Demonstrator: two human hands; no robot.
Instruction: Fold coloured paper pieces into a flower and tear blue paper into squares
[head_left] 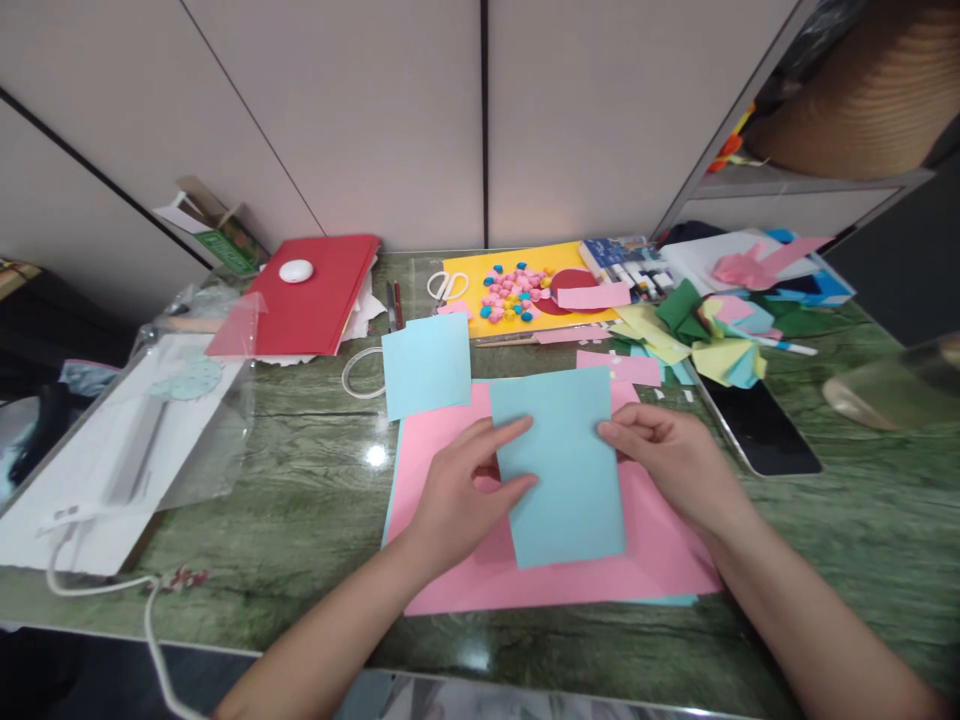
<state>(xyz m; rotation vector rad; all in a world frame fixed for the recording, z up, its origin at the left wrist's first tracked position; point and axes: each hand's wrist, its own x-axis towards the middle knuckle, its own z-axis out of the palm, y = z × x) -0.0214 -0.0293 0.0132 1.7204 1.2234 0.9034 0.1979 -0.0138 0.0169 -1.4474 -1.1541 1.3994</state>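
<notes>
A light blue rectangular sheet (566,480) is held upright over larger pink paper (450,580) on the green table. My left hand (469,490) is on its left side, thumb and index finger lying on its face, the other fingers partly behind it. At the sheet's right edge, my right hand (667,455) pinches it between thumb and curled fingers. A smaller light blue square (427,365) rests at the upper left of the pink paper. Blue paper edges show beneath the pink sheet.
White-handled scissors (448,287) and colourful small balls (514,292) lie on yellow paper (555,258) at the back. A phone (757,425) and folded paper pieces (724,340) are at right. A red folder (322,300) and a plastic bag (217,440) lie left.
</notes>
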